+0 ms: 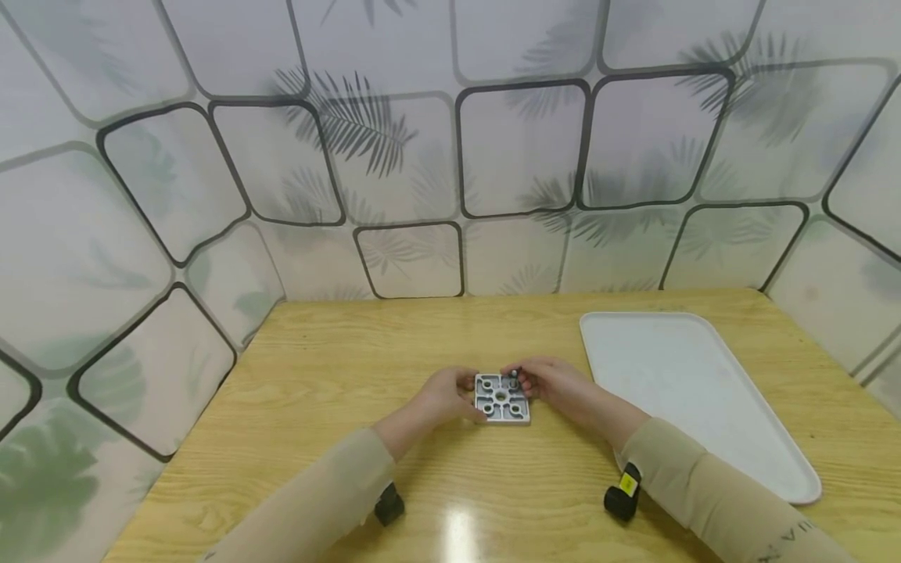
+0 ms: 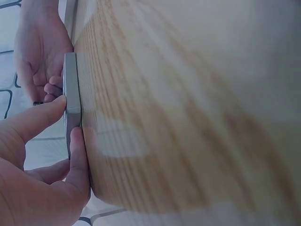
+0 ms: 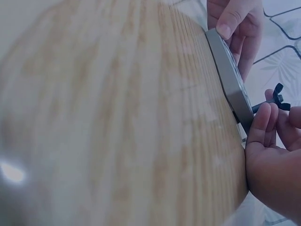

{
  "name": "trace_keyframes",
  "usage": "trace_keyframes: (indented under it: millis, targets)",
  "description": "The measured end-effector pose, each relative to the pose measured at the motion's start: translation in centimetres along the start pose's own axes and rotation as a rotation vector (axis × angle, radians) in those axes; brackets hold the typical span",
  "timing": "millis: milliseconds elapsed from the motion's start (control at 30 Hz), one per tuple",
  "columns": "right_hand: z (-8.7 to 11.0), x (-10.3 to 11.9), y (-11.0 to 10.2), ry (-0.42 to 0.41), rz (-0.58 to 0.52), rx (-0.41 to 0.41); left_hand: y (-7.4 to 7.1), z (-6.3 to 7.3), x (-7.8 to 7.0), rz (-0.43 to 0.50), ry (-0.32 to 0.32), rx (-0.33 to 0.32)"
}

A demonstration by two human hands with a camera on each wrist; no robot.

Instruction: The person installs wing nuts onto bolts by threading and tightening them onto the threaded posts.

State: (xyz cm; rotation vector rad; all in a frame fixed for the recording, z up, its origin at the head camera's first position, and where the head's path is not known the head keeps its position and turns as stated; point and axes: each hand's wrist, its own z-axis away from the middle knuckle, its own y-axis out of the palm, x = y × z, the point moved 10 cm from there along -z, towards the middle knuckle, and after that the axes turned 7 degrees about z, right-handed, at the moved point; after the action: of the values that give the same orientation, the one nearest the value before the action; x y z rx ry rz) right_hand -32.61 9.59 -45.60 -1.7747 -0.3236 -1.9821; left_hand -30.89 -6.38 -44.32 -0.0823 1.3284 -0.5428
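A square silver metal plate (image 1: 501, 397) with several round holes lies at the middle of the wooden table. My left hand (image 1: 445, 393) grips its left side, the thumb on the near left corner. From the hole at the plate's far right corner a dark threaded bolt (image 3: 260, 107) stands up, carrying a black wing nut (image 3: 279, 98). My right hand (image 1: 552, 383) pinches at the wing nut, its fingers around the bolt beside the plate's edge. The left wrist view shows the plate (image 2: 72, 94) edge-on, with the wing nut mostly hidden behind fingers.
To the right of my right arm lies a white rectangular tray (image 1: 669, 375). The wooden table (image 1: 338, 344) reaches back to a patterned curtain (image 1: 394, 172) that surrounds it. Black wrist cameras (image 1: 622, 494) hang under both sleeves.
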Motion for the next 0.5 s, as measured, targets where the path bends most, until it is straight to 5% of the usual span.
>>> trace_keyframes:
  millis: [500]
  targets:
    - [-0.11,-0.27,-0.14,0.0,0.02,-0.008,-0.11,-0.11,0.05,0.016,0.017,0.007]
